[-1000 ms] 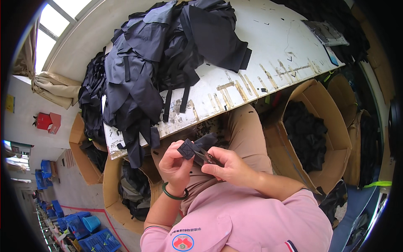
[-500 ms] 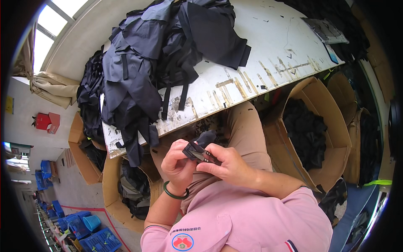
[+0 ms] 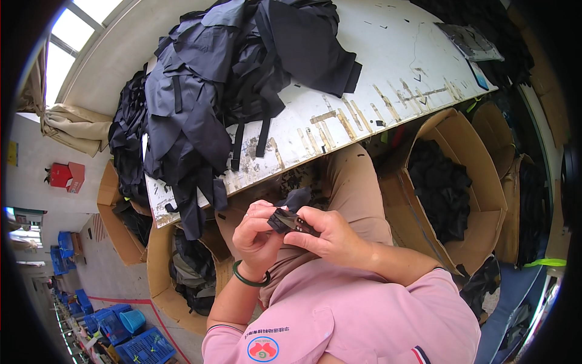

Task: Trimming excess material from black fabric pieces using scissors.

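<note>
My left hand (image 3: 253, 235), with a dark green bangle (image 3: 250, 280) at its wrist, pinches a small black fabric piece (image 3: 296, 199). Part of that piece hangs over the far side of my fingers. Closed around a pair of dark thread snips (image 3: 306, 227) is my right hand (image 3: 333, 238). The blades meet the fabric by my left fingertips, so their tips are hard to make out. Both hands are close together over my lap, just short of the table edge.
A white, worn table (image 3: 388, 60) carries a big heap of black fabric pieces (image 3: 194, 97) that spills over its near left edge. Cardboard boxes of dark fabric stand at right (image 3: 494, 209) and left (image 3: 159, 273). Blue crates (image 3: 145, 347) sit on the floor at far left.
The snips' blades have shifted slightly against the fabric and show less plainly. Both hands keep their grips and nearly the same place.
</note>
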### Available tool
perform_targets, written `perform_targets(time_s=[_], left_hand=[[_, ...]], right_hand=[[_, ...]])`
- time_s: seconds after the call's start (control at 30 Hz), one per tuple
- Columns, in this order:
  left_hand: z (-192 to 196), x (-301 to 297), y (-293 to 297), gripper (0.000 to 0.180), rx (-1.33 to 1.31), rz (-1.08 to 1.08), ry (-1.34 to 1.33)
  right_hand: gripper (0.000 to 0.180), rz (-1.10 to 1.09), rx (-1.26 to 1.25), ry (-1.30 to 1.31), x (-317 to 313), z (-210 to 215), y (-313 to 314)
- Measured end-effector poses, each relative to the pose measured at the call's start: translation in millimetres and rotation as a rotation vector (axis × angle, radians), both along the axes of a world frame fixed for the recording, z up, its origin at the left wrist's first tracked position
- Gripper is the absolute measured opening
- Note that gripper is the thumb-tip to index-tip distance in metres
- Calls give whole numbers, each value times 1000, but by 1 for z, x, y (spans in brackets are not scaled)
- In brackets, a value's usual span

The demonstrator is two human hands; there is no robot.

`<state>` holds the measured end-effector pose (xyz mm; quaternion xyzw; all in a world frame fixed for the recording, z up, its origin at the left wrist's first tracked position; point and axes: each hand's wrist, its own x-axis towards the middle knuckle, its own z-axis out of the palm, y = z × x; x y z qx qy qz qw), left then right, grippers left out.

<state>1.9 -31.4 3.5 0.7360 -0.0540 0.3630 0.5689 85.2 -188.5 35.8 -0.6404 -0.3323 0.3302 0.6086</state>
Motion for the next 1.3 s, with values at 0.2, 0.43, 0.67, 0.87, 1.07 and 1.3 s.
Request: perform_targets(time_s=[0.2, 0.43, 0.67, 0.87, 1.07, 1.3], left_hand=[[3, -1, 0, 23, 2, -21, 14], [0, -6, 12, 20, -268, -239, 139], [12, -5, 11, 13, -518, -329, 261], [10, -5, 14, 12, -495, -335, 270], [12, -5, 14, 11, -498, -348, 294], [9, -6, 14, 10, -502, -413, 314]], right_hand=[[28, -21, -24, 42, 0, 0, -4], [27, 77, -20, 268, 10, 5, -12], [34, 135, -73, -22, 15, 3, -18], [34, 133, -79, -19, 16, 3, -19], [32, 164, -157, 84, 19, 9, -21], [31, 176, -150, 30, 19, 3, -21]])
